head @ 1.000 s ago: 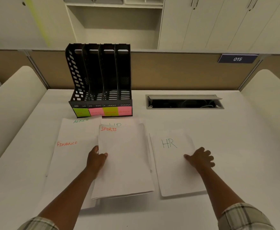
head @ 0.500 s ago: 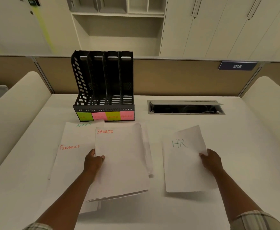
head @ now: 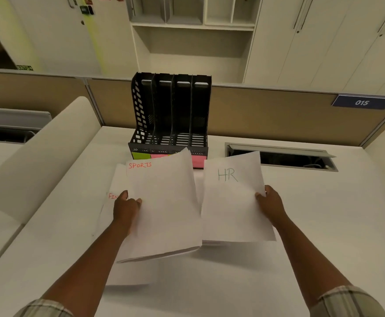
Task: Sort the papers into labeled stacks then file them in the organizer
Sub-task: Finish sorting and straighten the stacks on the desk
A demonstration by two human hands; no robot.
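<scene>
White desk point(head: 324, 225) fills most of the view, w/ a tan partition point(head: 266, 110) along its far edge and a blue "015" plate point(head: 362, 102) on that partition at right. Open cable hatch point(head: 280, 156) is set into the desk, right of centre.

Black organizer point(head: 171, 115) stands upright at the desk's far side, centre-left: 4 slots, all look empty. Coloured sticky labels point(head: 139, 154) run along its front lip, green at left then pink; the middle ones are partly hidden behind paper & writing on them can't be read.

SPORTS stack point(head: 164, 207) is raised off the desk, near edge showing several sheets, red lettering top left. Its top edge overlaps the organizer's front in the view. HR stack point(head: 234, 202) is just beside it on the right, also lifted, inner edges nearly touching; can't tell if they actually touch.

FINANCE stack point(head: 109, 216) lies flat on the desk under/left of SPORTS, only "FIN" showing.

Left hand point(head: 125, 207) pinches the SPORTS stack's left edge, thumb on top, fingers curled underneath. Right hand point(head: 270, 201) grips the HR stack's right edge the same way, thumb on top, other fingers hidden below. Plaid sleeves at both elbows
</scene>
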